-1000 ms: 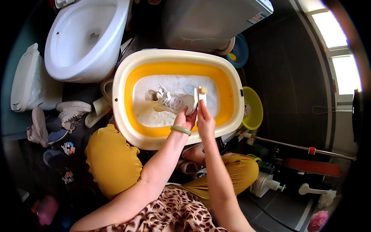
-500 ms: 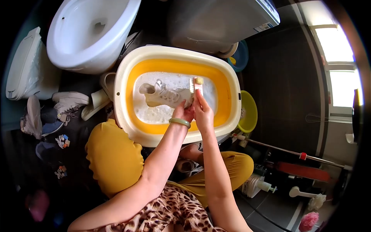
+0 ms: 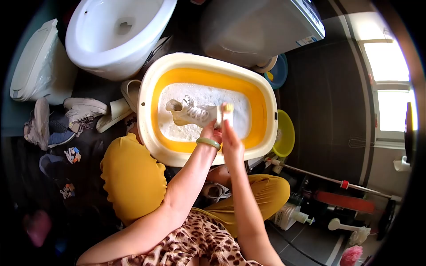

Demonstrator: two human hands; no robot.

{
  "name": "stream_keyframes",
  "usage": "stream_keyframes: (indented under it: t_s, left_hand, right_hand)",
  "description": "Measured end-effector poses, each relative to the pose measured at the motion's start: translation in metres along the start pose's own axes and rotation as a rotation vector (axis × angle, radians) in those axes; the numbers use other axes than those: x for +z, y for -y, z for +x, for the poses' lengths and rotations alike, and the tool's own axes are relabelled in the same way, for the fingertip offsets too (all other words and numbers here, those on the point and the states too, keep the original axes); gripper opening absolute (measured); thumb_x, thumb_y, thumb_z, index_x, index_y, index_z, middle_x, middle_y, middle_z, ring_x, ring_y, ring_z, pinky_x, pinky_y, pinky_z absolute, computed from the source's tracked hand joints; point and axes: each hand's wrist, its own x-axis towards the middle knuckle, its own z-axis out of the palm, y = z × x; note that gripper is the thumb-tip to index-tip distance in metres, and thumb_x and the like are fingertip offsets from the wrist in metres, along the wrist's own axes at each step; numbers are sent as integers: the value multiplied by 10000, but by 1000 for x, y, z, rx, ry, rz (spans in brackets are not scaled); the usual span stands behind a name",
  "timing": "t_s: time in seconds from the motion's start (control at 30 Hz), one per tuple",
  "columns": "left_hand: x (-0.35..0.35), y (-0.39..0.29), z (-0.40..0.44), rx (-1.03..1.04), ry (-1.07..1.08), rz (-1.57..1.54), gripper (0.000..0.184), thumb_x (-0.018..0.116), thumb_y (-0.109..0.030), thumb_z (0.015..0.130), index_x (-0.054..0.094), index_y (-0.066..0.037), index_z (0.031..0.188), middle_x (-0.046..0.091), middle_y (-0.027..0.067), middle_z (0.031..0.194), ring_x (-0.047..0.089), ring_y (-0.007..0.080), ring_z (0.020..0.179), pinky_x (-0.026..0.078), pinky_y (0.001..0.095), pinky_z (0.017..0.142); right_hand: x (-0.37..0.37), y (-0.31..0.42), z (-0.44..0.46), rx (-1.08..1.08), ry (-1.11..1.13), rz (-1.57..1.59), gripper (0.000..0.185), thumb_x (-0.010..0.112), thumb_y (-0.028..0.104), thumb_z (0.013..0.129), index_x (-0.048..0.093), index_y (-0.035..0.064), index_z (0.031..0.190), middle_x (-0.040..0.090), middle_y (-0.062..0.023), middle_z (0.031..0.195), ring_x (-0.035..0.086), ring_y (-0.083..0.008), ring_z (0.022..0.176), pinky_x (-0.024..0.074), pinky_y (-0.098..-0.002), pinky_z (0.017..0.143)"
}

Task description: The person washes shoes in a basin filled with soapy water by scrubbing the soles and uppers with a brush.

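Note:
A white lace-up sneaker (image 3: 195, 114) is held over soapy water (image 3: 177, 91) in an oval basin (image 3: 148, 117) with a cream rim and yellow inner wall. My left hand (image 3: 210, 131), below a green bangle (image 3: 207, 142), is closed around the toe end; its fingertips are partly hidden. In my right hand (image 3: 232, 142) is a scrubbing brush (image 3: 227, 114), gripped by its handle, with the bristles against or very close to the toe. The shoe's opening points left, and its laces are still threaded.
A toilet (image 3: 84, 48) and a grey appliance (image 3: 253, 31) stand beyond the basin. Other sneakers (image 3: 84, 111) and pale clogs (image 3: 114, 116) lie to the left. On the right are a lime-green bowl (image 3: 285, 133), a metal pole (image 3: 324, 175) and a pump bottle (image 3: 290, 216).
The brush has moved toward me along the sneaker's toe, and my right hand has dropped with it. My left hand keeps its hold on the shoe. The whole view has shifted slightly.

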Motion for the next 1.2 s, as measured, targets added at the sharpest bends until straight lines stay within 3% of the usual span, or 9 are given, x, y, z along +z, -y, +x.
stream_keyframes:
  t_s: [0.03,0.1,0.3,0.4,0.43,0.47,0.5,0.63,1.2]
  left_hand:
    - [3,-2,-8,-161,400,-44,218,474,-143,904,524,-30,1083,606,95,918,610,187,784,534,279,726]
    - [33,11,-15,101,-298,-119,206,477,-145,902,534,-26,1060,605,93,899,615,188,772,540,283,723]
    - [11,9,-1,142,-391,38,183,441,-111,912,481,27,1025,613,137,872,634,247,767,559,326,676]
    - [-8,-5,4,100,-362,125,205,451,-152,914,510,15,1017,606,124,846,619,238,720,544,317,633]
    - [11,0,-16,-65,166,9,189,477,-165,904,551,-5,972,600,106,820,604,214,703,530,304,611]
    - [18,4,-12,28,-131,-9,171,478,-154,901,563,-13,948,604,103,820,607,208,701,533,304,618]
    - [20,9,-7,120,-432,-23,157,479,-143,899,575,-22,924,607,101,820,610,202,700,536,305,625]
    - [-6,8,4,83,-373,104,173,493,-135,901,551,-14,1010,622,122,946,628,210,792,553,322,699]
    - [31,18,-1,248,-458,95,186,419,-73,910,491,32,1045,605,160,995,632,269,886,573,368,748]
  right_hand:
    - [2,-12,-10,-116,-20,6,336,522,187,906,522,124,1237,627,-222,874,621,-141,811,467,-294,688]
    - [2,-26,-26,-192,-21,5,343,538,132,897,525,105,1238,615,-139,879,560,-105,783,451,-252,693]
    - [-2,1,46,237,59,214,348,509,158,911,512,114,1257,580,-57,722,460,-104,635,429,-265,582]
    - [2,-21,5,-140,8,27,362,535,115,895,511,115,1257,632,-98,845,579,-117,742,453,-262,622]
    - [1,-24,-5,-255,-9,-22,363,539,111,892,514,120,1254,646,-116,876,601,-129,771,459,-268,635]
    - [1,-28,-16,-368,-33,-72,364,544,107,889,518,126,1251,660,-135,908,624,-140,800,466,-274,648]
    - [-5,-22,-21,-238,24,-104,365,551,106,883,522,134,1246,649,-158,957,629,-165,858,470,-286,673]
    - [-5,-23,32,113,64,-90,351,526,131,898,523,146,1248,656,-110,825,581,-143,660,455,-278,594]
    - [-16,-37,5,153,-24,353,396,470,76,918,459,133,1310,537,42,773,334,-22,486,298,-184,421]
